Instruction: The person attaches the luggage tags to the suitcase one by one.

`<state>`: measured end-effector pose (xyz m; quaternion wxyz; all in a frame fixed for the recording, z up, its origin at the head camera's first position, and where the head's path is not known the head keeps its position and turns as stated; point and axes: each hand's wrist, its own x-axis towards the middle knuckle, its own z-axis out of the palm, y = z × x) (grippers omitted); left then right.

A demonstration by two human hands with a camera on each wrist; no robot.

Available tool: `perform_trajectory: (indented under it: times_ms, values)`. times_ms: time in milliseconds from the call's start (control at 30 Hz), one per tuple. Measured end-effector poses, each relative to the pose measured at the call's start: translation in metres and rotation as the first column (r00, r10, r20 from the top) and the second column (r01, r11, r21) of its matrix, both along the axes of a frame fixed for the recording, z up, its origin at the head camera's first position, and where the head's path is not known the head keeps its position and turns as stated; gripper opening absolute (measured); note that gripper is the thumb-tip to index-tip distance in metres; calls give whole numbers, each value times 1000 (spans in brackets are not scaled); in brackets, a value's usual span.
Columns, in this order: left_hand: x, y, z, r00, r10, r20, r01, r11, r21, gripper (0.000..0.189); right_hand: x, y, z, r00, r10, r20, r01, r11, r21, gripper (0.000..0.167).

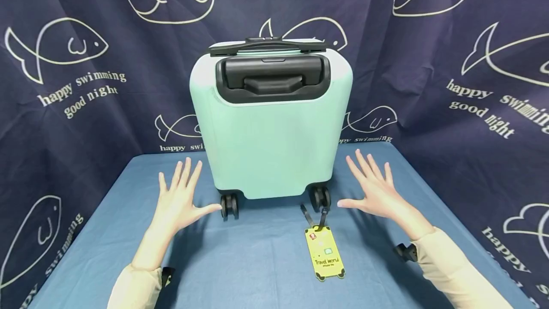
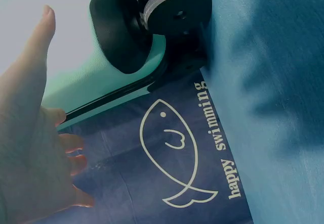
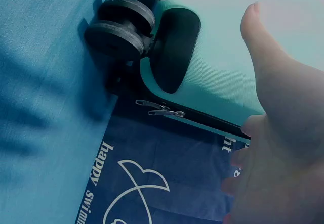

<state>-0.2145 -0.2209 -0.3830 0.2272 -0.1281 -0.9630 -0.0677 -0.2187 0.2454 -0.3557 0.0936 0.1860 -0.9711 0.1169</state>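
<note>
A mint-green suitcase point(image 1: 274, 147) stands upright on its black wheels, with a black carry handle point(image 1: 268, 47) on top and a recessed black pull handle. To its left, my left hand point(image 1: 179, 204) is held with fingers spread and holds nothing. On the other side my right hand point(image 1: 374, 190) is spread likewise, bare of any object. In front of the right wheel point(image 1: 320, 197) lies a yellow luggage tag point(image 1: 324, 252) printed "Travel world", its black strap undone. The right wrist view shows two zipper pulls point(image 3: 164, 110) on the suitcase's side seam.
A blue cloth point(image 1: 257, 261) covers the table under the suitcase. Dark blue curtains point(image 1: 141, 85) with fish and whale drawings hang behind and at both sides, close to the table's edges.
</note>
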Motion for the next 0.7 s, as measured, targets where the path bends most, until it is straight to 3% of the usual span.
perform_trajectory:
  times_ms: [267,367,500,700]
  values:
    - [-9,4,10,995,-47,-83,62,982,180,94,-2,-2,3,997,59,42,-54,991,-123,93]
    - [-12,7,14,997,-43,-69,59,963,264,88,-2,-3,2,993,109,37,-100,977,-189,84]
    - [-14,12,18,999,-41,-6,40,916,399,83,-2,-7,-2,987,160,33,-146,955,-257,71]
    - [-22,20,22,992,-123,17,92,824,559,81,1,-12,-14,979,202,22,-187,937,-296,50]
